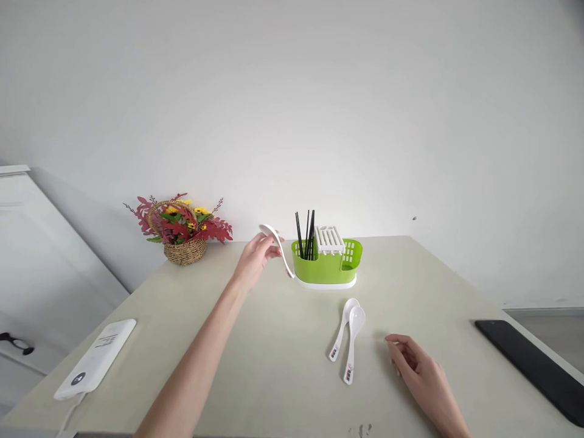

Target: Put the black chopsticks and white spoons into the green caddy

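Note:
My left hand (258, 255) is raised above the table beside the green rack, fingers closed around a white spoon (283, 257). The spoon is tilted, its bowl up and its handle end pointing down. A green utensil rack (317, 271) with a white base stands near the back of the table. Several black chopsticks (308, 237) stand in its left compartment, and a white slotted piece (330, 239) sits over its middle. Two white spoons (353, 340) lie overlapping on the table. To their right, my right hand (417, 368) rests loosely curled, thumb and forefinger apart, holding nothing.
At the back left is a wicker basket (185, 251) of red and yellow flowers. A white power bank (98, 359) with a cable lies at the left edge. A long black object (529, 362) lies along the right edge. Behind the table rises a white wall (292, 121).

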A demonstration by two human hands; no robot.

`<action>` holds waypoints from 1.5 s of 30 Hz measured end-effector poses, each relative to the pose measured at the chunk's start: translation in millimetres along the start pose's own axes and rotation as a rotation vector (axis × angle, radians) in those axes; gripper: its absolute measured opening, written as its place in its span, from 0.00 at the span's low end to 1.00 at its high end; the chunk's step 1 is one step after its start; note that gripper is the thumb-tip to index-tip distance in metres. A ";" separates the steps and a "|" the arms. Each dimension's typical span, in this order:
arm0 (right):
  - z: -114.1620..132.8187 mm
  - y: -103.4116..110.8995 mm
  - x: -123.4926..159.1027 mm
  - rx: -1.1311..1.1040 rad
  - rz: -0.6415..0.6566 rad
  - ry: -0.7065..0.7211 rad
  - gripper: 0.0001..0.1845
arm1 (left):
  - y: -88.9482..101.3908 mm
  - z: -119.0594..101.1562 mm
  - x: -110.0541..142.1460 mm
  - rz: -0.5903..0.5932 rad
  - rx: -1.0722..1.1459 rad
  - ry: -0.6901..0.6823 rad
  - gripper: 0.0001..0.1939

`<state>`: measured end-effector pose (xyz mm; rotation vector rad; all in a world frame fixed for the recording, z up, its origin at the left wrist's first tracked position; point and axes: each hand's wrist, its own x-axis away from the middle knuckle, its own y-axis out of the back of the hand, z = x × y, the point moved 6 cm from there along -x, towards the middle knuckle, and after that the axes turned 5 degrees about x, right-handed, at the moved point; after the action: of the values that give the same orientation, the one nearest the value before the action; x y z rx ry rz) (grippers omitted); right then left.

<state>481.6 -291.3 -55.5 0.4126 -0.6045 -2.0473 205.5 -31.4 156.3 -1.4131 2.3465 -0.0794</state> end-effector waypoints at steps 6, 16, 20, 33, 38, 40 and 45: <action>-0.2 1.0 -2.1 0.021 -0.005 -0.030 0.25 | -14.1 11.5 -44.3 -0.076 0.141 -0.051 0.14; 1.4 0.4 -2.7 0.045 -0.014 -0.097 0.24 | 2.2 80.6 -64.6 -0.001 0.031 0.137 0.11; -4.9 0.4 -2.9 0.045 -0.030 -0.127 0.24 | 8.3 89.9 -61.8 0.039 0.056 0.226 0.09; -21.8 -2.9 -5.8 0.116 0.026 -0.132 0.25 | 89.1 120.5 -72.6 -0.518 0.218 0.194 0.15; -13.7 -1.4 -2.7 0.106 -0.012 -0.138 0.25 | 121.8 141.6 -24.0 -0.566 0.080 0.175 0.10; -10.3 -1.1 -1.5 0.101 -0.020 -0.138 0.25 | 122.5 147.1 0.3 -0.512 0.006 0.143 0.06; -9.1 -0.9 -0.2 0.089 -0.022 -0.126 0.25 | 105.1 152.3 41.4 -0.315 -0.222 0.129 0.05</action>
<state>485.7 -293.0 -63.4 0.3448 -0.7723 -2.0843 155.8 7.7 -22.5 -1.9319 2.2674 0.0028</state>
